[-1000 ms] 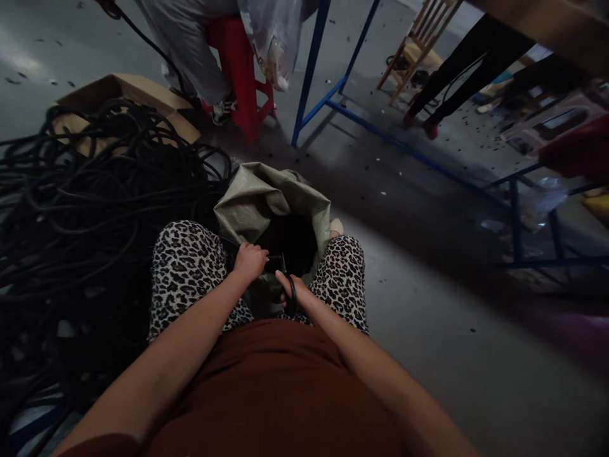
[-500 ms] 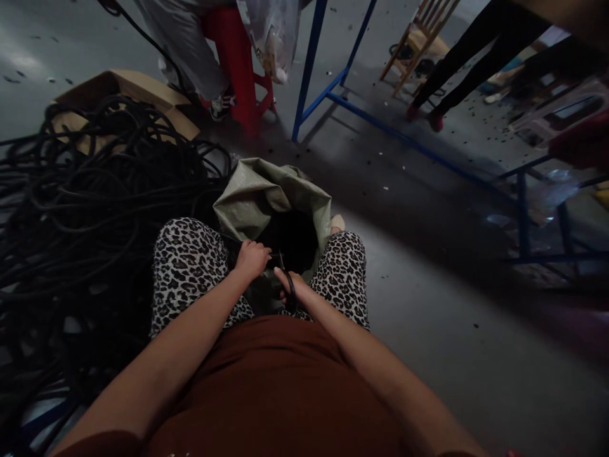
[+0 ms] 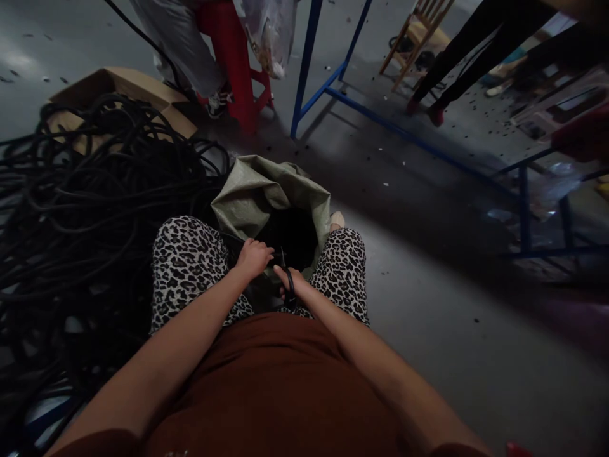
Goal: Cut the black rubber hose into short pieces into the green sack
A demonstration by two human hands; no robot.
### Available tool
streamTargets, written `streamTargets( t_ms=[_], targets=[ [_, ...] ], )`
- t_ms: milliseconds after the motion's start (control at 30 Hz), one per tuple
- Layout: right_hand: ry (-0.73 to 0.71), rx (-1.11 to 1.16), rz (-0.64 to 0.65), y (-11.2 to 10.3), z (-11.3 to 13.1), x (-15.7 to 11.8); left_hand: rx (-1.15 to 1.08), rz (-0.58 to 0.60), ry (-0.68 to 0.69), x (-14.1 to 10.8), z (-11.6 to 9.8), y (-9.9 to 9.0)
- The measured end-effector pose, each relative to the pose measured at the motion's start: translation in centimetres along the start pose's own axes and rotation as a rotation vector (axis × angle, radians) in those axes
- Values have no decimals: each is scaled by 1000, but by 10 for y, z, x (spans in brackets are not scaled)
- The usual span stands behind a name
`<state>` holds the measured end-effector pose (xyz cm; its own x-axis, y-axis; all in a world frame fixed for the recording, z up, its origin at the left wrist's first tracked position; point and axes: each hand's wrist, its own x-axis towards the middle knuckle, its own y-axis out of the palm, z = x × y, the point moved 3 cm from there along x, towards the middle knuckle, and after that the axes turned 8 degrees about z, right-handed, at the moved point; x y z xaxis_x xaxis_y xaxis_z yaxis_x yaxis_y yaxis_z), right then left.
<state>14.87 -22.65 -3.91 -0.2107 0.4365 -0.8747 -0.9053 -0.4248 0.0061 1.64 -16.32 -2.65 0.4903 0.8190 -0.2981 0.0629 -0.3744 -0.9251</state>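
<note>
Between my knees stands an open green woven sack (image 3: pixel 245 206) with a dark inside. My right hand (image 3: pixel 292 284) is wrapped round the black handles of a pair of scissors (image 3: pixel 290 279), whose blades point up over the sack's near side. Just left of the blades, my left hand (image 3: pixel 255 257) is closed, fingers pinched together at the sack's opening. A thin dark strand seems to stick out from its fingertips, too dark to make out well. Left of my knee lies a large tangled heap of black tubing or cord (image 3: pixel 109 184).
A cardboard box (image 3: pixel 137 86) lies behind the heap. Beyond the sack are a red stool (image 3: pixel 233 60) with a seated person's legs, a hanging plastic bag (image 3: pixel 273 38) and a blue metal frame (image 3: pixel 361 113). Another person's dark-trousered legs and a wooden chair (image 3: pixel 423 28) are at upper right.
The view has shifted slightly. My left hand has moved a little to the right, and the scissor blades look slightly more upright and longer in view.
</note>
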Motion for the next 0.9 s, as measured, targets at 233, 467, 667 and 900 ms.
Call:
streamTargets(
  t_ms=[233, 467, 667, 900],
  targets=[
    [-17, 19, -42, -2, 1, -2, -37, -50, 18, 1, 8, 2],
    [-78, 103, -123, -7, -1, 1, -42, -138, -86, -1, 24, -9],
    [-37, 80, -110, -6, -5, 7, -45, -61, -93, 0, 24, -7],
    [-30, 102, -81, -5, -8, 12, -1, -55, -116, -1, 23, -6]
  ],
)
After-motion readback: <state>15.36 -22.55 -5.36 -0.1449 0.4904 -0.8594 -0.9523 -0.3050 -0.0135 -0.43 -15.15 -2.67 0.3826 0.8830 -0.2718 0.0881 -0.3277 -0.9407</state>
